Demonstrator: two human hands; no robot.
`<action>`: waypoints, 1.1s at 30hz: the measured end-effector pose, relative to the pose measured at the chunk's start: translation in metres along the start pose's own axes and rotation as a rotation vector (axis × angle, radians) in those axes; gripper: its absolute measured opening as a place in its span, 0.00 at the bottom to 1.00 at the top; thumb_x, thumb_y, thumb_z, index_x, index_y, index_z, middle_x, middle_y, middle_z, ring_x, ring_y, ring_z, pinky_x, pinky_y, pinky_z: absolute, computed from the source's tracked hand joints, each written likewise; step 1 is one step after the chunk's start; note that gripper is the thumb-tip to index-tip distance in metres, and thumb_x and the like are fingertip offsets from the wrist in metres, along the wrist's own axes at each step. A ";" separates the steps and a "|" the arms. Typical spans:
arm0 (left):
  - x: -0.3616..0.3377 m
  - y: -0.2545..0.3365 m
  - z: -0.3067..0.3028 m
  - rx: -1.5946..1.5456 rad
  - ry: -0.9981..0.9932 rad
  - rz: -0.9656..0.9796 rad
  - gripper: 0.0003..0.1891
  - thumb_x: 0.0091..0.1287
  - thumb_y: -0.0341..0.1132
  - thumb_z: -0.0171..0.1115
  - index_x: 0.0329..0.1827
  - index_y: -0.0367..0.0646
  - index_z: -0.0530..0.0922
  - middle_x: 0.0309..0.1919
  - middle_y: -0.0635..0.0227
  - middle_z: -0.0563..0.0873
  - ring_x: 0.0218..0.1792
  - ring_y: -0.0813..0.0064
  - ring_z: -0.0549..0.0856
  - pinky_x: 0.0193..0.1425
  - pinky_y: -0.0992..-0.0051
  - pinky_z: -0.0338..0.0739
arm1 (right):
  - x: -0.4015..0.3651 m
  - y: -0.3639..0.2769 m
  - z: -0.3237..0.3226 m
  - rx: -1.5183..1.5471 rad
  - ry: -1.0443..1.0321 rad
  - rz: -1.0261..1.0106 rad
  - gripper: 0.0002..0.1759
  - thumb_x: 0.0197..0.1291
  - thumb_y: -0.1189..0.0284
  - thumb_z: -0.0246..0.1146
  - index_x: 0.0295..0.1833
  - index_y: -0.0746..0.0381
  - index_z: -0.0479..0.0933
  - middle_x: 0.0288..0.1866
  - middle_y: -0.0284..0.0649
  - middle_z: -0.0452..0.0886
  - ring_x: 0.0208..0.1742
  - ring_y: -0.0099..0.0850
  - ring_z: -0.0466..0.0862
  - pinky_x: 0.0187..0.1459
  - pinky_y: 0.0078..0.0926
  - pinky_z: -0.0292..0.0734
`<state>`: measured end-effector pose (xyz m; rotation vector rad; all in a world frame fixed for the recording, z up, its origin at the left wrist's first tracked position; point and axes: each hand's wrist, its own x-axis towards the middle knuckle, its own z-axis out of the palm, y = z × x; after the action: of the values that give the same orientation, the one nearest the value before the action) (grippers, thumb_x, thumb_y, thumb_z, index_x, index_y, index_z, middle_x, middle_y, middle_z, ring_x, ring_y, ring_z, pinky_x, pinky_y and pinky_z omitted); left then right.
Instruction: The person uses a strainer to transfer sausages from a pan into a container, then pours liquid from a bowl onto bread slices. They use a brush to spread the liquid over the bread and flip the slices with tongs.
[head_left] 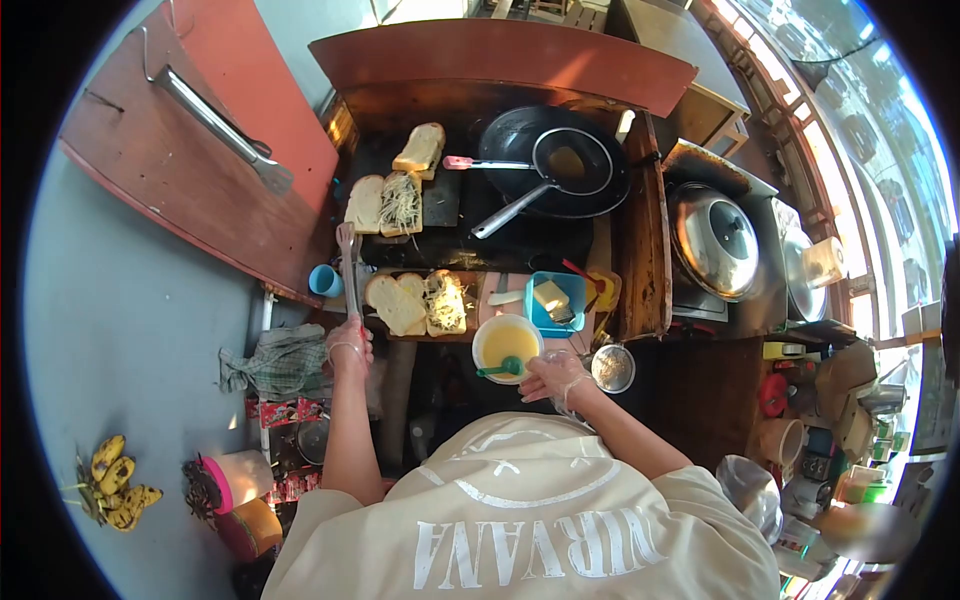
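Note:
My left hand (349, 346), in a clear plastic glove, is closed round the lower end of metal tongs (350, 270), whose tips point up toward the griddle. My right hand (560, 380), also gloved, holds the rim of a white bowl (538, 342) of yellow liquid with a green spoon (508, 367) in it. Just above the bowl, a blue container (541, 318) holds a pale yellow block. Bread slices (397, 305) lie on the front ledge, one topped with yellow shreds (446, 300). More bread (366, 203) sits on the dark griddle (450, 250), one slice covered with pale shreds (401, 205).
Behind, a black wok (505, 130) holds a smaller pan (571, 162). A lidded metal pot (728, 245) stands to the right. A blue cup (324, 281) is beside the tongs, and a small metal bowl (612, 368) beside my right hand. Bananas (118, 480) hang lower left.

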<state>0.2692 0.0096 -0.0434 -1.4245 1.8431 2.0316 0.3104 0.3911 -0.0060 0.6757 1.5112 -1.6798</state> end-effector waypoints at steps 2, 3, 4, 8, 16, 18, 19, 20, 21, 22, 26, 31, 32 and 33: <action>0.004 0.000 0.003 0.016 0.024 0.025 0.14 0.76 0.48 0.56 0.38 0.50 0.78 0.17 0.73 0.76 0.12 0.79 0.70 0.12 0.77 0.59 | -0.004 0.001 -0.002 -0.008 -0.008 -0.012 0.19 0.67 0.70 0.61 0.51 0.78 0.75 0.37 0.57 0.85 0.33 0.42 0.89 0.33 0.36 0.90; 0.006 -0.001 0.005 0.036 0.036 0.046 0.14 0.76 0.49 0.57 0.37 0.50 0.79 0.17 0.74 0.75 0.11 0.80 0.69 0.12 0.77 0.57 | -0.006 0.001 -0.004 -0.011 -0.005 -0.025 0.18 0.69 0.70 0.59 0.50 0.78 0.74 0.37 0.58 0.85 0.33 0.43 0.89 0.33 0.36 0.90; 0.015 -0.006 0.000 0.091 0.057 0.097 0.16 0.74 0.49 0.59 0.41 0.45 0.83 0.20 0.65 0.82 0.15 0.72 0.77 0.16 0.70 0.67 | -0.004 0.006 -0.007 -0.004 -0.016 -0.038 0.18 0.69 0.70 0.59 0.51 0.78 0.74 0.37 0.58 0.85 0.33 0.43 0.89 0.33 0.37 0.90; 0.038 -0.033 -0.008 0.525 0.334 0.754 0.18 0.72 0.47 0.61 0.50 0.41 0.85 0.28 0.56 0.88 0.26 0.61 0.86 0.29 0.61 0.78 | -0.007 0.009 -0.014 0.032 -0.009 -0.026 0.18 0.69 0.70 0.59 0.51 0.79 0.74 0.37 0.59 0.85 0.33 0.43 0.89 0.33 0.37 0.90; -0.028 -0.004 -0.003 1.128 0.626 1.056 0.17 0.71 0.46 0.61 0.57 0.49 0.85 0.40 0.56 0.89 0.40 0.52 0.87 0.43 0.57 0.81 | -0.010 0.014 -0.014 0.023 0.016 -0.015 0.22 0.67 0.68 0.63 0.53 0.80 0.73 0.38 0.59 0.85 0.33 0.43 0.88 0.34 0.39 0.90; -0.037 0.006 -0.002 1.229 0.608 1.043 0.17 0.71 0.46 0.61 0.58 0.50 0.84 0.41 0.57 0.88 0.41 0.53 0.87 0.43 0.57 0.82 | -0.009 0.014 -0.013 0.015 0.008 -0.011 0.22 0.67 0.68 0.63 0.53 0.79 0.73 0.39 0.59 0.85 0.34 0.43 0.88 0.34 0.39 0.90; -0.040 0.011 -0.001 1.331 0.588 1.029 0.18 0.70 0.46 0.62 0.59 0.51 0.83 0.42 0.59 0.88 0.42 0.53 0.87 0.44 0.58 0.82 | -0.009 0.015 -0.012 0.010 -0.002 -0.007 0.22 0.67 0.68 0.63 0.53 0.79 0.73 0.39 0.59 0.85 0.34 0.43 0.88 0.34 0.39 0.90; -0.038 0.012 -0.002 1.331 0.590 1.025 0.18 0.70 0.46 0.62 0.59 0.51 0.83 0.42 0.59 0.88 0.42 0.53 0.87 0.44 0.58 0.82 | -0.010 0.014 -0.011 0.006 -0.003 -0.006 0.22 0.67 0.68 0.63 0.53 0.79 0.73 0.39 0.59 0.85 0.34 0.43 0.88 0.34 0.39 0.90; -0.034 0.014 -0.005 1.393 0.560 1.029 0.19 0.70 0.45 0.62 0.61 0.51 0.81 0.43 0.59 0.87 0.43 0.54 0.86 0.44 0.58 0.82 | -0.012 0.013 -0.009 -0.006 -0.003 -0.020 0.22 0.67 0.69 0.63 0.53 0.79 0.73 0.39 0.59 0.85 0.34 0.43 0.89 0.34 0.39 0.90; -0.033 0.014 -0.008 1.455 0.529 1.032 0.19 0.70 0.45 0.61 0.62 0.51 0.80 0.44 0.59 0.87 0.45 0.54 0.86 0.45 0.58 0.82 | -0.013 0.013 -0.008 -0.018 -0.004 -0.033 0.22 0.67 0.69 0.63 0.53 0.79 0.73 0.39 0.59 0.85 0.34 0.43 0.89 0.34 0.39 0.90; -0.050 0.015 -0.017 1.438 0.555 1.101 0.21 0.69 0.46 0.62 0.62 0.50 0.80 0.44 0.59 0.87 0.45 0.56 0.86 0.44 0.57 0.82 | -0.013 0.015 -0.006 0.000 -0.001 -0.032 0.21 0.67 0.69 0.62 0.53 0.79 0.73 0.39 0.60 0.85 0.35 0.44 0.89 0.34 0.39 0.90; -0.077 -0.025 -0.039 0.670 0.130 0.822 0.21 0.65 0.46 0.69 0.56 0.45 0.82 0.34 0.57 0.88 0.35 0.58 0.88 0.41 0.63 0.81 | -0.019 0.014 -0.007 0.045 0.005 -0.023 0.20 0.66 0.69 0.61 0.52 0.78 0.75 0.39 0.59 0.85 0.34 0.43 0.89 0.35 0.37 0.90; -0.070 -0.045 -0.041 0.679 0.119 0.828 0.21 0.65 0.46 0.69 0.56 0.45 0.82 0.34 0.57 0.88 0.35 0.58 0.88 0.41 0.63 0.81 | -0.018 0.016 -0.008 0.058 0.010 -0.023 0.20 0.66 0.69 0.61 0.52 0.78 0.75 0.39 0.59 0.85 0.34 0.43 0.89 0.35 0.37 0.90; -0.056 -0.070 -0.039 0.605 -0.001 0.810 0.20 0.65 0.46 0.70 0.53 0.43 0.82 0.33 0.56 0.87 0.34 0.59 0.88 0.41 0.65 0.81 | -0.017 0.018 -0.011 0.060 0.010 -0.030 0.21 0.66 0.69 0.62 0.52 0.79 0.75 0.39 0.58 0.85 0.34 0.44 0.89 0.34 0.37 0.90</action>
<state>0.3646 0.0268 -0.0562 -0.5506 2.9896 1.3832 0.3337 0.4048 -0.0042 0.6970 1.4897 -1.7526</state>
